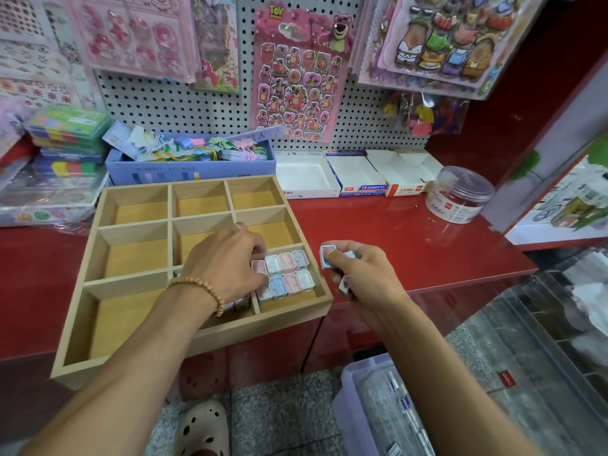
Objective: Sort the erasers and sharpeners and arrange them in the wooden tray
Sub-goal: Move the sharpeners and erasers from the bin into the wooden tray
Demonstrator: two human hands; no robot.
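Note:
A wooden tray with several compartments sits on the red counter. Its near right compartment holds two rows of small square sharpeners in pink, white and blue. My left hand reaches over the tray and pinches a pink sharpener at the left end of the far row. My right hand hovers just right of the tray and grips several sharpeners, a blue one showing at the top. A few pieces lie half hidden under my left wrist.
Open white cardboard boxes stand along the back of the red counter, with a clear round tub at the right. A purple box of items sits behind the tray. A clear plastic bin stands on the floor below.

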